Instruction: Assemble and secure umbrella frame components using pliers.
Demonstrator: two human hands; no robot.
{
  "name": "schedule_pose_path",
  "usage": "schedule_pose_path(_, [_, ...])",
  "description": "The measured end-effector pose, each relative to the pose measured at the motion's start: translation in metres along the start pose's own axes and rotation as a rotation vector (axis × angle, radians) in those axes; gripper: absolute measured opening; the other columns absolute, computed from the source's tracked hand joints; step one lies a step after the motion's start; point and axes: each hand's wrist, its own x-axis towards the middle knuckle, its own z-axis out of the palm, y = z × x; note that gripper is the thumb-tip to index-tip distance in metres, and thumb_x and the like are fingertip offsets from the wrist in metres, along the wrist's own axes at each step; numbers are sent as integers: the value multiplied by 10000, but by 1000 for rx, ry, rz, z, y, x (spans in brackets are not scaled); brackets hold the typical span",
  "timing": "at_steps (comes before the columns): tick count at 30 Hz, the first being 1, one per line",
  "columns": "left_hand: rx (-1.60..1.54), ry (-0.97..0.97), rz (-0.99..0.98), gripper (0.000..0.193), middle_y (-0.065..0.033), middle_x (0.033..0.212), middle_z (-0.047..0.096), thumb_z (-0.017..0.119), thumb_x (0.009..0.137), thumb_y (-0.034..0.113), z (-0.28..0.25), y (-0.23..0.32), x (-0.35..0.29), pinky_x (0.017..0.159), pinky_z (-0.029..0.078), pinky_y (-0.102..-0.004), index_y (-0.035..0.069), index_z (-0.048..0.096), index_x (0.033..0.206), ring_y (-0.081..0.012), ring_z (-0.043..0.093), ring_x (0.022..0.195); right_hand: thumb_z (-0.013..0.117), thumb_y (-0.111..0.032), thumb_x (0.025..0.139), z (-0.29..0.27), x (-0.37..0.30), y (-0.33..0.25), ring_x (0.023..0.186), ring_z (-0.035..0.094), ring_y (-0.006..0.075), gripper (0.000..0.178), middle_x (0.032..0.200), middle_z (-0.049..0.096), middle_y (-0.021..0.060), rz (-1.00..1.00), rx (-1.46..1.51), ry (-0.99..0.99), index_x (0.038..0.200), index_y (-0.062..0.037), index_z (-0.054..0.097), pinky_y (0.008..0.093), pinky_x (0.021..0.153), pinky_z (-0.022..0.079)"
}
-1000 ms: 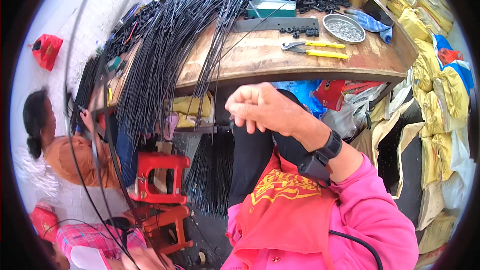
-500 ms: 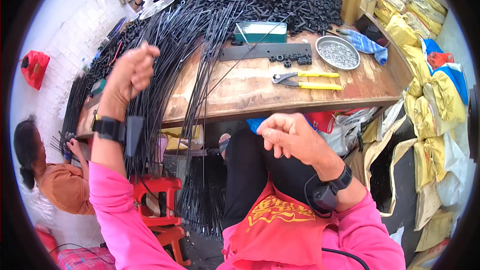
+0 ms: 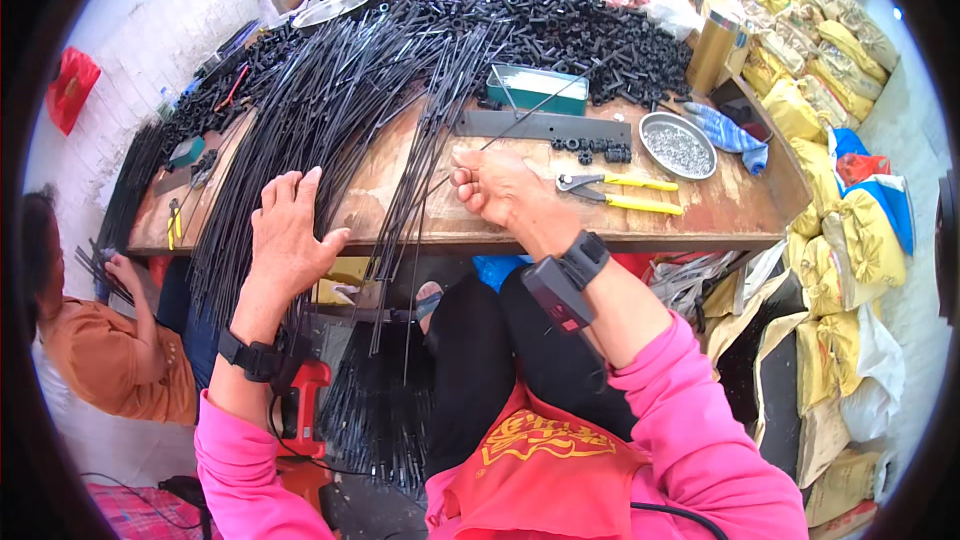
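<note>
My left hand (image 3: 283, 238) is open, fingers and thumb spread, over the near ends of a thick bundle of long thin black rods (image 3: 300, 110). Farther right, my right hand (image 3: 500, 188) is above the tabletop with its fingers curled; whatever they may hold is hidden. Just left of its fingertips lies a smaller bunch of black rods (image 3: 412, 175) overhanging the table's front edge. One single rod slants past this hand toward the green tray (image 3: 540, 90). Yellow-handled pincers (image 3: 620, 192) lie right of my right hand, with short black ring-shaped pieces (image 3: 590, 149) behind them.
A flat dark metal bar (image 3: 540, 126) lies on the wooden table (image 3: 690, 220). Farther right are a round dish of small metal bits (image 3: 678, 147), a blue glove (image 3: 728, 128) and a gold cylinder (image 3: 712, 52). Black tubular pieces (image 3: 600, 25) heap behind. A co-worker (image 3: 125, 350) sits at left.
My left hand has come down and right from a raised, closed pose, and its fingers have spread. My right hand has moved forward and left from before the table edge to above the tabletop.
</note>
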Motion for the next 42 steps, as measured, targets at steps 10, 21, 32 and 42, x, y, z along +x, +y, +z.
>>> schedule_pose_path(10, [16,38,-73,543,-182,1359,360,645,768,200,16,-16,-12,1012,260,-502,130,469,1278,-362,286,1295,496,-149,878,12,-42,-36,475,541,114,191,632,563,50,-472,-508,166,753,-17,555,216,357,354])
schedule_pose_path(21, [-225,88,350,736,-214,1178,465,727,660,431,-26,79,-53,1008,274,-505,-43,481,1166,-368,422,1145,501,-161,890,17,-83,-74,413,414,54,235,576,495,-1,-508,-500,47,950,49,589,189,358,295])
schedule_pose_path(32, [-310,2,55,930,-302,1299,367,759,659,395,11,84,-62,1033,301,-444,-106,308,1300,-436,342,1226,548,-134,848,16,-73,-29,410,482,64,255,634,565,34,-300,-621,-49,1040,32,553,181,319,320])
schedule_pose_path(42, [-328,-50,-138,1043,-270,1276,389,816,581,369,23,70,-63,922,405,-444,-91,254,1329,-408,414,1167,567,-364,846,49,-49,0,359,422,77,398,518,548,59,-99,-1164,4,684,-1,582,228,290,268])
